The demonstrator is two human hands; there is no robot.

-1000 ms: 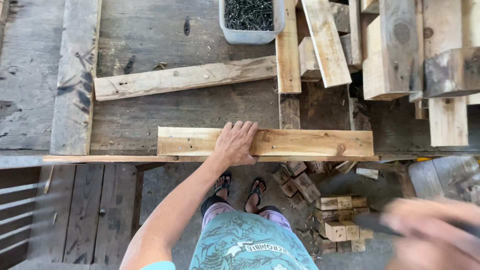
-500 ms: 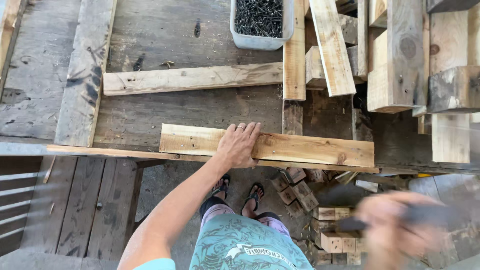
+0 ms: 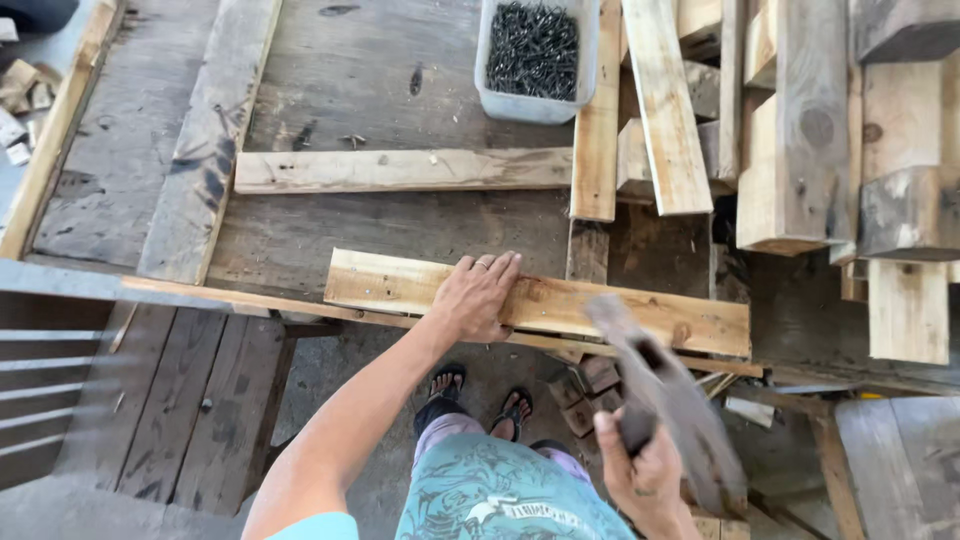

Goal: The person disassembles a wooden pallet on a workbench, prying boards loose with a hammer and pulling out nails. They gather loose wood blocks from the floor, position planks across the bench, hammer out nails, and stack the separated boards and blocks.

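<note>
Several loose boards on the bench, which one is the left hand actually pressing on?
The short pale board at the bench's near edge: the left hand lies flat on it. The similar board further back lies untouched, and the boards on the right are stacked.

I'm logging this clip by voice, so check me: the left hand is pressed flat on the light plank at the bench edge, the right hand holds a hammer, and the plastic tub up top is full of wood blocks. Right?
Not quite. The plastic tub holds dark nails or screws, not wood blocks, as the head view shows. The rest stands: the left hand lies flat on the light plank and the right hand grips a hammer.
</note>
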